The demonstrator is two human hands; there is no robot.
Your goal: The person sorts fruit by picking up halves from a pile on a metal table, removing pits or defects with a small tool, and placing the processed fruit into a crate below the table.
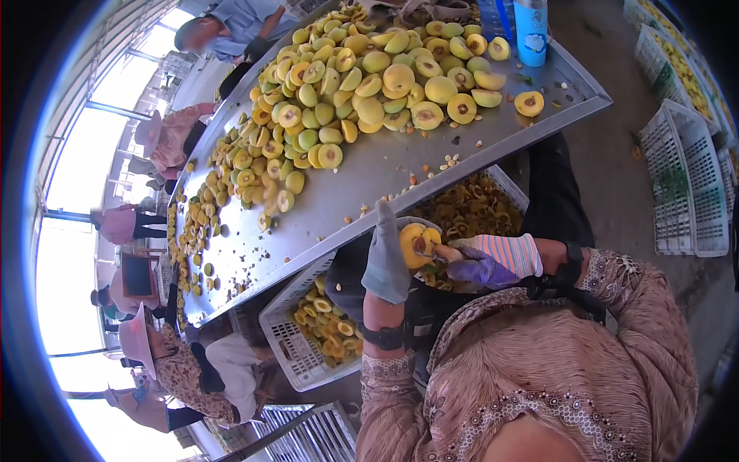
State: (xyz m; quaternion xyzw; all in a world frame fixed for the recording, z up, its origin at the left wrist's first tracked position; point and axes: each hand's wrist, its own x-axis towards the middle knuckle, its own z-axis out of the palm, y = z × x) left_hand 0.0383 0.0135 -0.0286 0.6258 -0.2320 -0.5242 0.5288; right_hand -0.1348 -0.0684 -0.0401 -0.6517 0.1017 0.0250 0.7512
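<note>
In front of my body, my left hand [387, 258], in a grey glove, holds a yellow peach half [413, 239] with its cut face toward me. My right hand [499, 260], in a striped glove with a purple palm, grips a pitting tool by its short wooden handle [447, 252]. The tool's metal end is at the middle of the cut face; its exact shape is hard to make out. Just beyond both hands runs the edge of a metal table [323, 212], heaped with halved yellow-green peaches [331, 100], several with brown centres.
Below my hands stands a crate [508, 183] of peach scraps. A white crate [289, 339] of pitted halves is to the left. A blue bottle [531, 35] stands on the table's far right. More white crates [677, 185] line the right. Several people work along the left, one in a pink hat [138, 343].
</note>
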